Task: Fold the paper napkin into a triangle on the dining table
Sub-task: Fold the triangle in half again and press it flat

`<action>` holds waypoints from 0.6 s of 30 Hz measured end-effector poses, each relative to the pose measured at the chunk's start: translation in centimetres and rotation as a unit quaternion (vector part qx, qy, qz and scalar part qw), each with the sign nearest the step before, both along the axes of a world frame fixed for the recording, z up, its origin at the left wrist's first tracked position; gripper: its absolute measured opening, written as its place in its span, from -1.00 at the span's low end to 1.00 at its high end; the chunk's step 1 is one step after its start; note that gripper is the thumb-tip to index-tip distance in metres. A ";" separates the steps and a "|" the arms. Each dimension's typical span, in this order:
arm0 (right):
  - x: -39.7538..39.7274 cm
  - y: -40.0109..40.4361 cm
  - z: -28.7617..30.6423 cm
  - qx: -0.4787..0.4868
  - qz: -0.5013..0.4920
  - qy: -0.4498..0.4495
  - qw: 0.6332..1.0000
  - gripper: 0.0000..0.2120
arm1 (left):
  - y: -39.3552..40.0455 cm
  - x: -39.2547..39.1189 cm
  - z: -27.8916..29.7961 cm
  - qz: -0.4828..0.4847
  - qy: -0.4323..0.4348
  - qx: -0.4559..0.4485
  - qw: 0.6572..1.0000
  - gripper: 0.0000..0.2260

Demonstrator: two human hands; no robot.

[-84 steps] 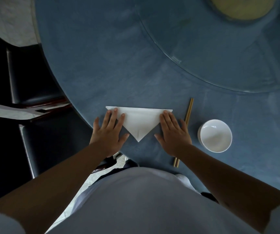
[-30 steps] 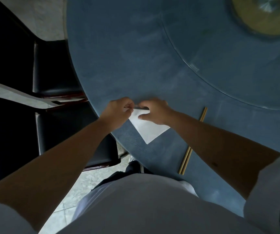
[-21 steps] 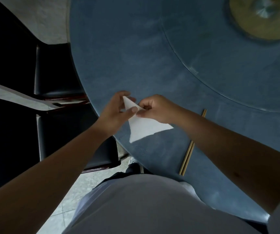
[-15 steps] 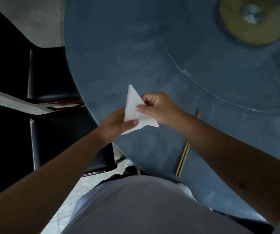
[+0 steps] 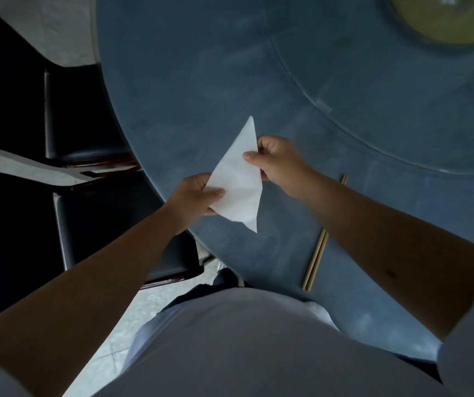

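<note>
Lifted clear of the worktop since the earlier frames, where it lay flat as a wide triangle under both palms, the napkin now hangs in the air above the near edge, folded into a narrower triangle. One tip points away from the person and another points down toward the body.

The left hand pinches the napkin's lower left edge, thumb lying across the white face and fingers behind it. The right hand pinches the upper right edge, thumb tip on the paper and the other fingers curled behind. Each grip is closed on the napkin, narrow and light, as fits thin paper. Holding opposite edges keeps the sheet taut and the layers together, which probably lets the person check that the edges line up before laying it back down.

A pair of chopsticks lies on the worktop to the right of the napkin, partly hidden under the right forearm, and well apart from the paper. Dark chairs stand at the left, pushed against the round edge.

The triangle looks formed; what seems left is setting it flat on the worktop and perhaps pressing the crease.
</note>
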State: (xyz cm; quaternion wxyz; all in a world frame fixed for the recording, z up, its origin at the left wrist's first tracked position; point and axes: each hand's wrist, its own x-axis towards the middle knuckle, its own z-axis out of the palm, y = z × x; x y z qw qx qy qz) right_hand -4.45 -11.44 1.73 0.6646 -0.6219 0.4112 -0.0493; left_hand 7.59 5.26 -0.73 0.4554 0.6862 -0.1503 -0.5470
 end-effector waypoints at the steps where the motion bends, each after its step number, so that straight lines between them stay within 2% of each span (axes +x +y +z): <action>1: 0.3 -0.1 -0.4 0.006 0.003 0.008 1.000 -0.93 | -0.1 0.3 -0.5 -0.001 -0.021 0.014 1.000 -0.81; 4: 1.3 -0.6 -1.9 0.018 0.012 0.029 0.999 -0.92 | -0.6 1.5 -1.6 -0.024 -0.093 0.047 0.994 -0.85; 7: 2.0 -1.0 -2.9 0.014 0.015 0.048 0.999 -0.82 | -1.3 2.6 -2.4 -0.056 -0.178 0.092 0.978 -0.90; 11: 3.0 -2.0 -3.2 -0.026 0.012 0.062 0.998 -0.71 | -2.2 3.5 -2.8 -0.077 -0.315 0.125 0.938 -0.80; 14: 3.7 -2.9 -3.4 -0.042 0.009 0.073 0.996 -0.68 | -3.0 3.7 -2.8 -0.083 -0.309 0.126 0.939 -0.81; 18: 4.2 -3.8 -3.3 -0.055 0.041 0.081 0.994 -0.82 | -3.9 4.2 -2.6 -0.103 -0.348 0.136 0.922 -0.87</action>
